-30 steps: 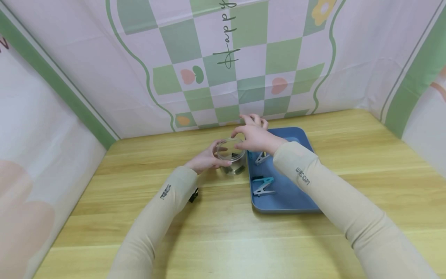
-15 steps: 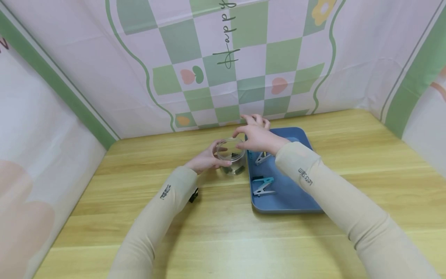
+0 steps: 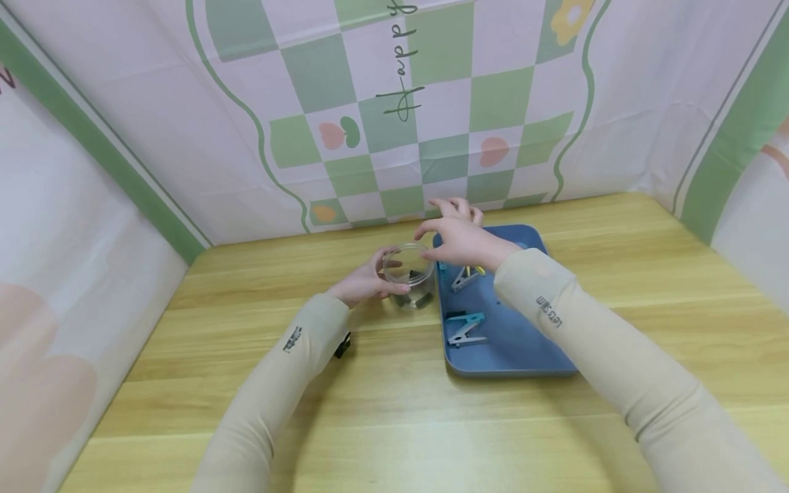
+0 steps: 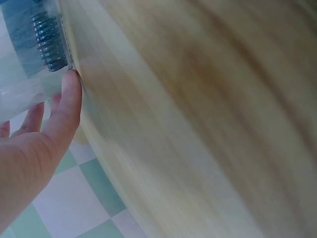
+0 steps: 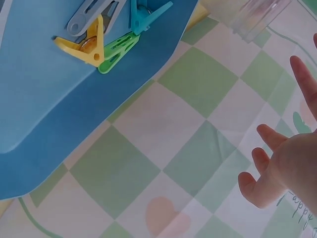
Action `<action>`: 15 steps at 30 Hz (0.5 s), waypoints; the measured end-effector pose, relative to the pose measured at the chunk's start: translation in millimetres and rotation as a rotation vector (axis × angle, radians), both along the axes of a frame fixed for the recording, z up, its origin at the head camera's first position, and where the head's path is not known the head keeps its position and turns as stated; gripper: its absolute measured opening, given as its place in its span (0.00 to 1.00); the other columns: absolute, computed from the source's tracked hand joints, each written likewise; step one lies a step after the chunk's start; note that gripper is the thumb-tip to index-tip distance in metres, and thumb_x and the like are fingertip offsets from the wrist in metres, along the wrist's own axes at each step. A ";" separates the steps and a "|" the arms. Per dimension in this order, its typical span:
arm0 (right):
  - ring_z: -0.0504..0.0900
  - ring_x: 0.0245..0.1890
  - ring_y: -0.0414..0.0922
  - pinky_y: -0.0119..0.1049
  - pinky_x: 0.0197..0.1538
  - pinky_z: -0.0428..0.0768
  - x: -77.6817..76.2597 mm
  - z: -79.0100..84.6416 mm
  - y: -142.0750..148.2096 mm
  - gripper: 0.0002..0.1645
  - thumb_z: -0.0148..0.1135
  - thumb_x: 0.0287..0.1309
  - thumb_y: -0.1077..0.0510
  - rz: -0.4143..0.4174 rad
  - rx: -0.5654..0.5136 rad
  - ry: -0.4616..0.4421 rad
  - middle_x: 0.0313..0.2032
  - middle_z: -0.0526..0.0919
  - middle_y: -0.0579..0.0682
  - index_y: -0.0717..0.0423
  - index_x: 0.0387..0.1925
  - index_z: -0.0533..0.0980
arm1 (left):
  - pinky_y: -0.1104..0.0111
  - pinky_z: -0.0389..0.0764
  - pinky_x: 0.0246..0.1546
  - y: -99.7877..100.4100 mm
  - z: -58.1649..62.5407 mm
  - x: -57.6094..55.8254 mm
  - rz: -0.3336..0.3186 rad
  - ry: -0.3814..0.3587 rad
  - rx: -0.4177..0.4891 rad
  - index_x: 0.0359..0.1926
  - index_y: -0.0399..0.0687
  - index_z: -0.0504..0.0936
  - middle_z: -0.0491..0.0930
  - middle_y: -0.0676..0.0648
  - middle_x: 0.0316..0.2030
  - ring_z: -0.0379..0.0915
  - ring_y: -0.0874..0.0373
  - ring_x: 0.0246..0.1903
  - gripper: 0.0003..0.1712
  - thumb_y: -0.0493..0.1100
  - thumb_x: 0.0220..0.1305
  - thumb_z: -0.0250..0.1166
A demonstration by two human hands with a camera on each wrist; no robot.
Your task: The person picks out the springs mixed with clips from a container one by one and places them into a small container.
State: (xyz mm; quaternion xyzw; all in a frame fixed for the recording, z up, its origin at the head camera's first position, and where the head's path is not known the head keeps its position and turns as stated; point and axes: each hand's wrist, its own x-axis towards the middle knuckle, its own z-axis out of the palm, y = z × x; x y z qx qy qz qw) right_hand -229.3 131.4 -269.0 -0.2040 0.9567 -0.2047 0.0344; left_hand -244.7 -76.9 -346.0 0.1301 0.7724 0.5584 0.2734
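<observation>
My left hand (image 3: 368, 278) holds a clear, open-topped jar (image 3: 424, 290) standing on the wooden table, fingers and thumb around its side. Inside the jar is a dark, ridged, coil-like thing (image 4: 48, 42), seen through the wall in the left wrist view. My right hand (image 3: 459, 239) hovers between the jar's rim and the far left corner of the blue tray (image 3: 518, 352). Its fingers are loosely spread and nothing shows in them. Clothespins lie in the tray: yellow (image 5: 94, 44), green (image 5: 119, 52), turquoise (image 5: 146, 17), grey (image 5: 81, 22), and a blue-and-white one (image 3: 466, 330) nearer me.
A small black object (image 3: 342, 345) lies on the table, partly hidden by my left sleeve. The wooden table (image 3: 394, 424) reaches back to a checkered cloth wall (image 3: 444, 157). More cloth hangs at both sides.
My right hand has drifted slightly right, away from the jar, and more of the yellow clothespin shows beneath it. My left hand and the jar stay put.
</observation>
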 end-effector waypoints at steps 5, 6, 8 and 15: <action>0.35 0.70 0.64 0.65 0.64 0.36 1.0 2.1 3.6 0.20 0.64 0.57 0.50 -0.002 0.001 -0.001 0.72 0.44 0.61 0.50 0.51 0.78 | 0.72 0.65 0.27 -0.2 -0.3 -0.4 -0.002 -0.001 -0.002 0.72 0.56 0.46 0.56 0.43 0.69 0.60 0.63 0.23 0.48 0.34 0.59 0.65; 0.35 0.70 0.64 0.65 0.64 0.36 1.4 2.4 4.3 0.20 0.64 0.57 0.50 -0.001 0.001 -0.003 0.72 0.44 0.61 0.50 0.52 0.78 | 0.72 0.65 0.27 -0.2 -0.5 -0.5 -0.003 0.000 -0.001 0.72 0.56 0.46 0.56 0.43 0.69 0.60 0.62 0.23 0.48 0.34 0.59 0.65; 0.35 0.70 0.65 0.65 0.64 0.36 2.3 2.8 5.9 0.21 0.64 0.58 0.51 0.002 0.002 -0.005 0.72 0.44 0.62 0.51 0.52 0.77 | 0.71 0.65 0.27 -0.4 -0.9 -0.8 -0.003 0.000 -0.001 0.72 0.56 0.47 0.56 0.43 0.69 0.60 0.62 0.22 0.48 0.34 0.59 0.65; 0.35 0.70 0.65 0.65 0.64 0.36 3.1 2.9 11.8 0.21 0.64 0.57 0.51 0.003 -0.008 0.004 0.72 0.44 0.62 0.51 0.52 0.78 | 0.72 0.65 0.28 -0.3 -0.9 -0.6 -0.002 0.005 -0.002 0.72 0.56 0.47 0.56 0.43 0.69 0.60 0.63 0.22 0.48 0.34 0.59 0.65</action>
